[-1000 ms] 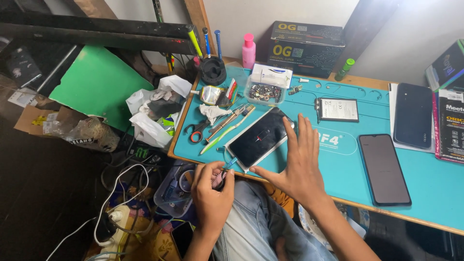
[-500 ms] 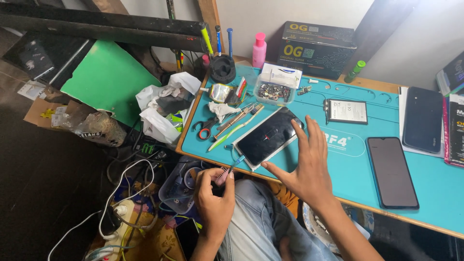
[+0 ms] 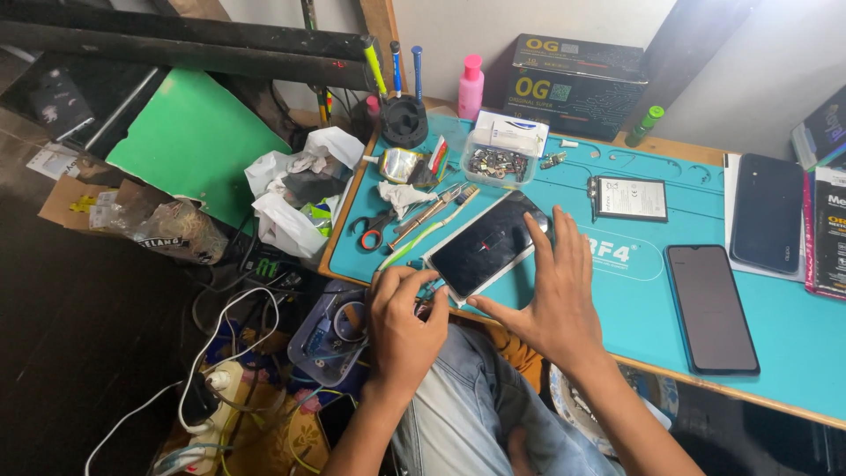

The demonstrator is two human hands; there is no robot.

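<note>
A dark phone (image 3: 485, 247) lies face up and slanted on the teal work mat (image 3: 617, 291) near the table's front edge. My right hand (image 3: 551, 295) rests on it, fingers spread over its right side and lower corner. My left hand (image 3: 404, 324) is at the mat's front edge by the phone's lower left corner, fingers pinched on a small thin tool (image 3: 426, 300) that is mostly hidden.
Scissors (image 3: 374, 231), tweezers and a toothbrush (image 3: 427, 229) lie left of the phone. A parts tray (image 3: 498, 163), a phone battery (image 3: 627, 198), two more phones (image 3: 709, 307) (image 3: 767, 225), a pink bottle (image 3: 470, 86) and boxes sit around. Cables and a power strip (image 3: 211, 388) cover the floor.
My left hand has risen from my lap to the mat's edge beside the phone. My right hand stays pressed on the phone. The view has shifted slightly.
</note>
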